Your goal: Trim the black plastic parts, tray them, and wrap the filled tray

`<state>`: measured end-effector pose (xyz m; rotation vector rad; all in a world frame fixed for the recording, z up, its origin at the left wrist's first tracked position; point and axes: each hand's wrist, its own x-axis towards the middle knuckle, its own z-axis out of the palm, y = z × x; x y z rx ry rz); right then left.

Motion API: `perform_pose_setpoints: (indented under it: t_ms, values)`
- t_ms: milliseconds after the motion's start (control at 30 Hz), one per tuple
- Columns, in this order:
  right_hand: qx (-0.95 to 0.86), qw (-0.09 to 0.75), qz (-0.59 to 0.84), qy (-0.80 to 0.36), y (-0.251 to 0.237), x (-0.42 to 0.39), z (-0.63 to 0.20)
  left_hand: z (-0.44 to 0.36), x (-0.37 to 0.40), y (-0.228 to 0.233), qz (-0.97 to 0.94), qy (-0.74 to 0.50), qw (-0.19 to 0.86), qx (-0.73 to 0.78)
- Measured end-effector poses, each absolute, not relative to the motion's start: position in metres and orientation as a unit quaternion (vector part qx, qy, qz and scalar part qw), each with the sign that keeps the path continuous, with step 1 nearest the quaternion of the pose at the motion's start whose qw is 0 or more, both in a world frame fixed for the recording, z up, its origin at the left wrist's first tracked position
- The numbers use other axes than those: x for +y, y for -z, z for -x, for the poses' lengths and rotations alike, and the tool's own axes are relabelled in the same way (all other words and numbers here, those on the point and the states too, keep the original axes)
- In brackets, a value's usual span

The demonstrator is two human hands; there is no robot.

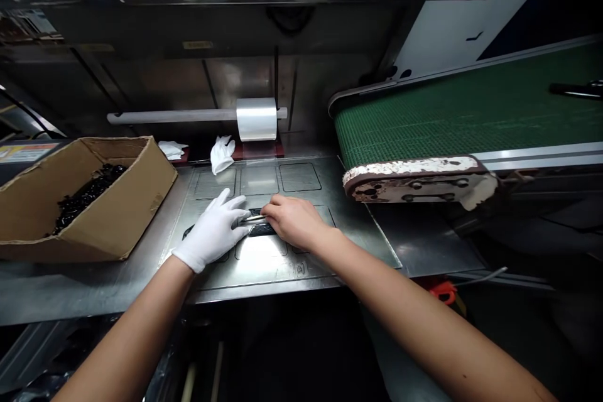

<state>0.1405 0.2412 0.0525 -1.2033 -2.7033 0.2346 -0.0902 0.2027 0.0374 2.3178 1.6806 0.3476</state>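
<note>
While my gloved left hand (213, 232) and bare right hand (293, 220) pinch the small black part (261, 229) on the steel plate (301, 264), I judge it light, stiff, best gripped by its ends.

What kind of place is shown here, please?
Probably a factory packing station: a green conveyor belt on the right, a roll of clear film on a bar, and a cardboard box of small black parts beside a steel worktable.

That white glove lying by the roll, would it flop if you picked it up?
Probably. The spare glove lies crumpled and limp on the metal table, so it looks soft, light, and unlikely to roll or break.
</note>
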Motion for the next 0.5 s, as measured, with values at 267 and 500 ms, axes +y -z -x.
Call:
perform_pose_setpoints:
  t_ms: [267,500]
  values:
    - [-0.879,0.093,0.465,-0.055,-0.046,0.233,-0.238,0.093,0.203,-0.034,-0.793,-0.114,0.141,0.581]
    - [-0.807,0.16,0.568,-0.022,-0.012,0.206,-0.304,0.083,0.198,-0.044,-0.82,-0.125,0.087,0.551]
